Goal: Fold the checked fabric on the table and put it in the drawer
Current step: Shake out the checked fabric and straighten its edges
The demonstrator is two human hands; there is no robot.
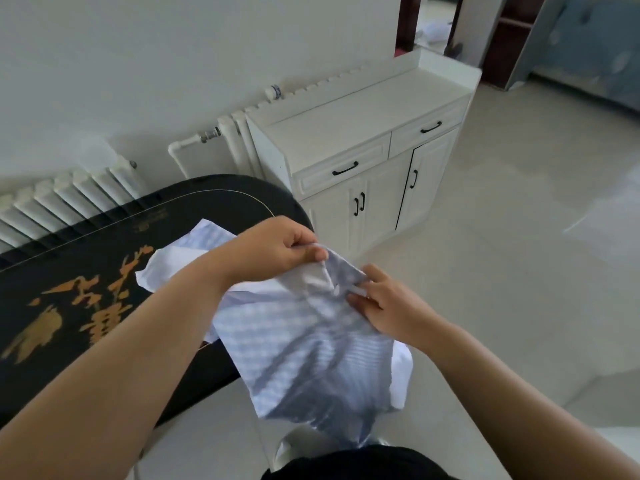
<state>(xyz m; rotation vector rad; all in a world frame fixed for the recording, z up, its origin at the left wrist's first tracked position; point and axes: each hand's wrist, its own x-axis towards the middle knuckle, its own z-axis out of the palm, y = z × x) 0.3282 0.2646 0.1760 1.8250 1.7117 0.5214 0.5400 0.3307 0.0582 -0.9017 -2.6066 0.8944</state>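
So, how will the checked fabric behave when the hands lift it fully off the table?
Probably very floppy: the fabric already sags and creases below both hands, left and right. It seems light, since a pinch from each hand holds it up. The part on the table may slide off easily, as that top looks glossy.

- You have one checked fabric [294,344], pinched by two hands: left hand [273,251], right hand [388,306].
- One black table [69,271].
- One white cabinet [363,133]: two drawers, three doors, five black handles.
- Two radiators along the far wall.
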